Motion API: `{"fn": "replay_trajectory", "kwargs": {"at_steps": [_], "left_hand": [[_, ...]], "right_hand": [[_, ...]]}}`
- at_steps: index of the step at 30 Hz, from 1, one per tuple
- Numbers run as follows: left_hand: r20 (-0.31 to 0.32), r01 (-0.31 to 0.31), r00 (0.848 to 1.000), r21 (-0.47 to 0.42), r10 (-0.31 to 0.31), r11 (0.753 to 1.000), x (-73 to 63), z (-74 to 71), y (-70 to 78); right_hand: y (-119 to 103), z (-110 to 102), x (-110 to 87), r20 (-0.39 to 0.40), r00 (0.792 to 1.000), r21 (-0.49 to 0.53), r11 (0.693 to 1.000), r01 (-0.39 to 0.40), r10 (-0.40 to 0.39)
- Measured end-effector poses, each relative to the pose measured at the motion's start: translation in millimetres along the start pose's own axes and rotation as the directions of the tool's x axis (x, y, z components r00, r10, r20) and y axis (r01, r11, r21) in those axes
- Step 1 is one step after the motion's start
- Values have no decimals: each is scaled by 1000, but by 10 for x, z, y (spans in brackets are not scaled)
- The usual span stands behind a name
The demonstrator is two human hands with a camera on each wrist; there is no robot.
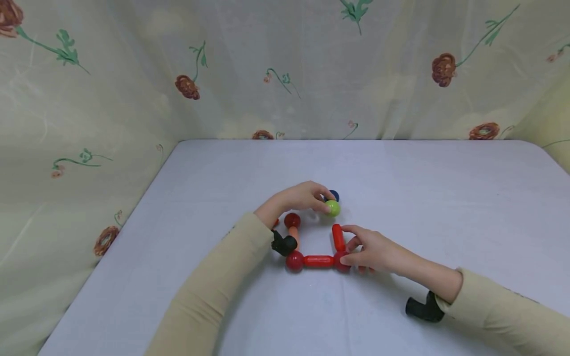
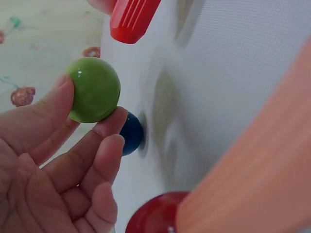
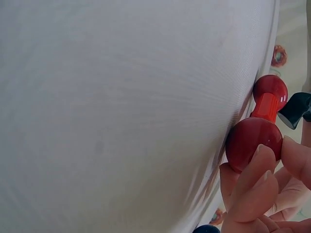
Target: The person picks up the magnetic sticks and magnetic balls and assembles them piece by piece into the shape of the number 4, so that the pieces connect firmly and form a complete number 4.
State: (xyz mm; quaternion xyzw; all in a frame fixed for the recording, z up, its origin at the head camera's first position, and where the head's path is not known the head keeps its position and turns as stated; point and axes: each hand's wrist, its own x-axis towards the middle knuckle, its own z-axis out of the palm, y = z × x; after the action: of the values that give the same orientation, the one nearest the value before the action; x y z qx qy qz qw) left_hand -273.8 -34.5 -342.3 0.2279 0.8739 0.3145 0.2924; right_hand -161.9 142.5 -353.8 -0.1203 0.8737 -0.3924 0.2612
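Note:
Between thumb and fingertips, my left hand (image 1: pixel 307 197) pinches a green ball (image 2: pixel 95 90), held above the table in the left wrist view. A dark blue ball (image 1: pixel 334 194) lies on the table just behind it. My right hand (image 1: pixel 376 251) grips a red ball (image 3: pixel 253 144) at the near right corner of a joined ball-and-rod frame. From that ball a red rod (image 1: pixel 338 238) points away, its far end free. Another red rod (image 1: pixel 318 261) links it to a second red ball (image 1: pixel 295 261). A salmon rod (image 1: pixel 294 232) runs from there to a darker red ball (image 1: pixel 292 220).
A small red piece (image 1: pixel 276 222) shows partly behind my left wrist. Black wrist mounts (image 1: pixel 285 243) sit on both arms, the left one hanging close over the frame. White cloth covers the table (image 1: pixel 423 188), with a flowered curtain (image 1: pixel 311 74) behind and at the sides.

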Motion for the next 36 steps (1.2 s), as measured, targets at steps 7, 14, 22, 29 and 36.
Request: {"fn": "replay_trajectory", "kwargs": {"at_steps": [7,14,22,29,36], "left_hand": [[38,-2,999,41,1,999,21,34,20],[42,12,999,44,-14,999,35,54,-4],[83,7,996,70,-13,997,39,70,-2],[85,9,996,100,-17,995,29,74,26],[93,-3,996,153,-11,988,25,89,54]], "right_hand": [[2,2,-4,-5,1000,4,1000,10,-10],[14,3,2,-8,1000,10,1000,15,-15],[26,8,10,-8,1000,12,1000,17,-17],[25,10,10,-10,1000,6,1000,14,-14],[22,10,3,-6,1000,8,1000,25,-25]]}}
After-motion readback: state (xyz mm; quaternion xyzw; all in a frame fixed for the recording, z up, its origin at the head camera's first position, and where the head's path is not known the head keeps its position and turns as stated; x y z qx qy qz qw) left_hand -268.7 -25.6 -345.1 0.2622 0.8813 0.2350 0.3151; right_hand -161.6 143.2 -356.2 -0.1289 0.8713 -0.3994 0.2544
